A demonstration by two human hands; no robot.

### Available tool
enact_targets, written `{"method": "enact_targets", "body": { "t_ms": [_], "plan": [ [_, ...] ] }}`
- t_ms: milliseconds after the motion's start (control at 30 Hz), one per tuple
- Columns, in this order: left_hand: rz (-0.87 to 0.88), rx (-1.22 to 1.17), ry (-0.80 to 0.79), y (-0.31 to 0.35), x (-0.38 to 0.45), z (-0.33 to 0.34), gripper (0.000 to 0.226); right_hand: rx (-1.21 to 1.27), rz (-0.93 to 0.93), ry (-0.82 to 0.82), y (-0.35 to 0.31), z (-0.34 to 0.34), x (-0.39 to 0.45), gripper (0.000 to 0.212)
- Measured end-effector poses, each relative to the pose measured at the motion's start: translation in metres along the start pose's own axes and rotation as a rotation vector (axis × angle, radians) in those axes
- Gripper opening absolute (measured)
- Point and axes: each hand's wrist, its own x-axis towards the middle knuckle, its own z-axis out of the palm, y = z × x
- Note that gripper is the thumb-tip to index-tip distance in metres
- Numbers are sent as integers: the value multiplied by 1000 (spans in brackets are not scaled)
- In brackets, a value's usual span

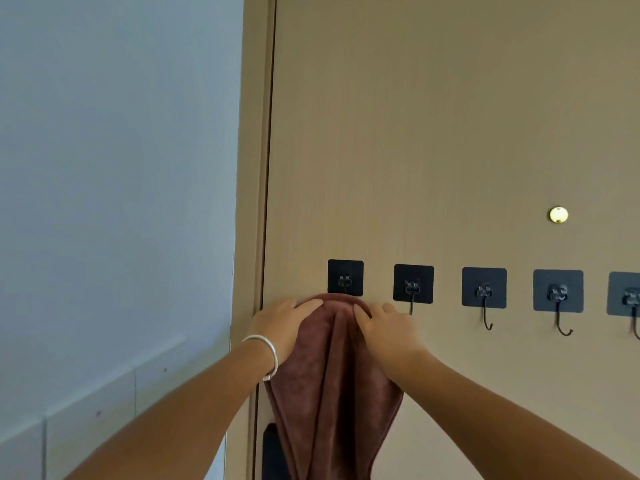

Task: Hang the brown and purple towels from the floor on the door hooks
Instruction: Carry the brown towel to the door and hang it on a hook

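Two hands, both mine, press against a tan door [450, 133], seen from my head camera looking forward and slightly up. Between them hangs the brown towel [332, 393], its bunched top sitting just under the black square pad of the leftmost hook [345, 278]. The hook's metal curl is hidden by the cloth, so I cannot tell whether the towel is fully caught on it.

My left hand [282, 327], with a silver bangle [268, 355] on the wrist, grips the towel's upper left edge, fingers curled over the fold. My right hand [388, 327] pinches the upper right edge, thumb pressing into the cloth. Both are closed on the towel, neither has let go.

The towel is reddish brown, plush and matte, falling in long soft vertical pleats below my hands and out of the bottom of the view. I judge it light, limp and not slippery; it will sag wherever it is not held, so the bunched top fold is the best place to grip.

To the right of my right hand, four more black hook pads run in a row: the second hook [413, 284] is just beside my fingers, the others farther off, all bare. A small brass peephole [558, 214] sits above them. The purple towel is not in view.
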Motion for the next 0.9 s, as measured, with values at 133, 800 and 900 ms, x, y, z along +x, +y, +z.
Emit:
{"method": "enact_targets", "body": {
  "t_ms": [133,800,900],
  "plan": [
    [-84,-256,-72,-2,-20,28,38,83,8,-38,-12,25,-10,67],
    [-141,-476,-394,16,-30,48,24,836,-11,-333,-33,17,-35,53],
    [-129,-233,-347,8,-14,26,31,657,27,-286,-10,12,-37,58]
  ]
}}
